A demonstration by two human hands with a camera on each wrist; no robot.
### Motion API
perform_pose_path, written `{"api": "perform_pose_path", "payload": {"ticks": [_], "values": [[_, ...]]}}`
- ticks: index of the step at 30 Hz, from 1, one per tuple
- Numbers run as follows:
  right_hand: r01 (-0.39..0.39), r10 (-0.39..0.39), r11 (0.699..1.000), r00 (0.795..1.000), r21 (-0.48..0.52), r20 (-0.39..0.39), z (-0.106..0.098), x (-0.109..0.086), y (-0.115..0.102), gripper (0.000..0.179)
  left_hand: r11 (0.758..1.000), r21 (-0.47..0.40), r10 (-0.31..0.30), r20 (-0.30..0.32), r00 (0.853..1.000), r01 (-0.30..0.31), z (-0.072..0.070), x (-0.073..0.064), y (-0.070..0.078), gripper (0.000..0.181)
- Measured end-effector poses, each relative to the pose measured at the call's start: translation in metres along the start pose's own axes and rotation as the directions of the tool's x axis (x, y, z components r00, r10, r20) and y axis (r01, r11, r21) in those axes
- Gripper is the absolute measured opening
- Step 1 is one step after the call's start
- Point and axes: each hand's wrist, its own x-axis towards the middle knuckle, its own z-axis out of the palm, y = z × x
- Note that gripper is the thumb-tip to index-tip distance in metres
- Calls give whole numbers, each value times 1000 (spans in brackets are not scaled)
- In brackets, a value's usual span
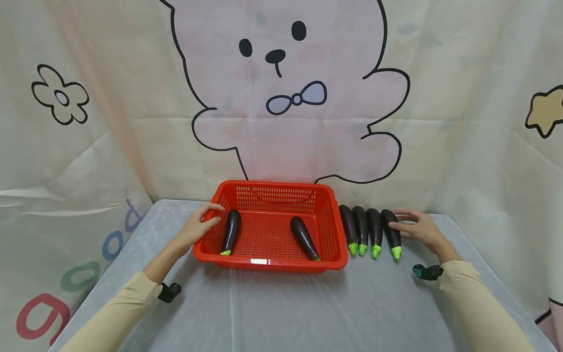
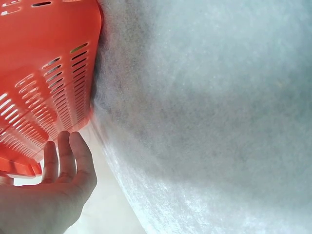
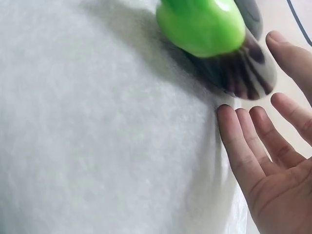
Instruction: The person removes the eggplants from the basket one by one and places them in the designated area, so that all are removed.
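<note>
A red plastic basket (image 1: 270, 264) stands on the table with a dark eggplant (image 1: 231, 230) near its left wall and another eggplant (image 1: 304, 237) towards its right. My left hand (image 1: 199, 228) is at the basket's left rim, fingers extended; in the left wrist view, three fairly straight fingers (image 2: 66, 158) lie by the slotted outer wall. Several eggplants (image 1: 360, 227) lie side by side right of the basket, green ends towards me. Around the upper part of the rightmost eggplant (image 1: 390, 230), my right hand (image 1: 418, 228) has its fingers spread. The right wrist view shows that eggplant's green cap (image 3: 204, 27).
A grey cloth covers the table (image 1: 281, 313). Behind it hangs a curtain (image 1: 145, 73) printed with a bear and other drawings. Dark wrist-worn devices, the left one (image 1: 169, 292) and the right one (image 1: 428, 272), sit below the hands.
</note>
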Motion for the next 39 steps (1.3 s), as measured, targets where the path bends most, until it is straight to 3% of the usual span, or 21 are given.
{"api": "perform_pose_path", "payload": {"ticks": [7, 13, 17, 24, 30, 36, 39], "values": [[72, -62, 990, 994, 119, -87, -10, -7, -1, 57, 1000, 1, -10, -5, 1000, 10, -2, -2, -2, 30], [160, -122, 951, 980, 263, -157, -16, -11, -9, 30, 1000, -2, -14, -6, 1000, 14, -2, -3, -3, 30], [190, -144, 942, 974, 276, -177, -12, -13, -19, 28, 1000, -12, -12, -7, 1000, 12, -1, -3, -3, 29], [205, -161, 925, 974, 320, -159, 2, -9, -43, 31, 1000, 0, -5, -6, 1000, 5, -1, -3, -3, 30], [215, -187, 934, 975, 284, -121, 17, -2, -68, 31, 1000, -6, 9, -6, 1000, -9, -2, -3, -2, 30], [244, -230, 916, 970, 319, -84, 31, 3, -88, 28, 1000, -13, 3, -1, 1000, -3, -1, -1, -1, 29], [246, -236, 924, 969, 293, -69, 38, 7, -96, 30, 1000, -12, -2, -3, 1000, 2, 0, -1, 0, 29]]}}
